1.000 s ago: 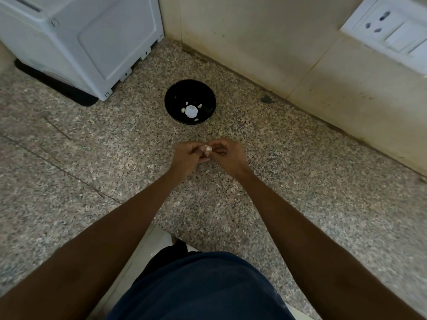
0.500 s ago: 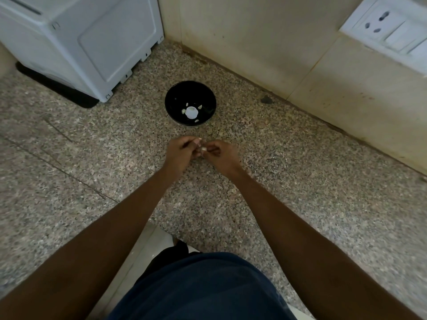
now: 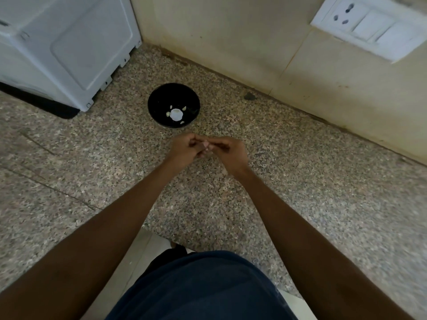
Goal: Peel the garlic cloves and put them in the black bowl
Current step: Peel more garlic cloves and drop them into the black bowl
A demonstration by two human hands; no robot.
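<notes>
The black bowl (image 3: 173, 105) stands on the speckled bench (image 3: 300, 181) at twelve o'clock from the two hands, near them, with a narrow strip of bare stone between. Its mouth is uncovered from above. The left hand (image 3: 184, 148) and right hand (image 3: 228, 151) meet fingertip to fingertip, so nothing passes between them. At ten o'clock a white appliance (image 3: 69, 42) blocks the far left corner. The wall (image 3: 231, 31) runs from twelve to three o'clock, with a socket plate (image 3: 367, 26) at two. From three to five and from seven to nine o'clock lies bare stone.
</notes>
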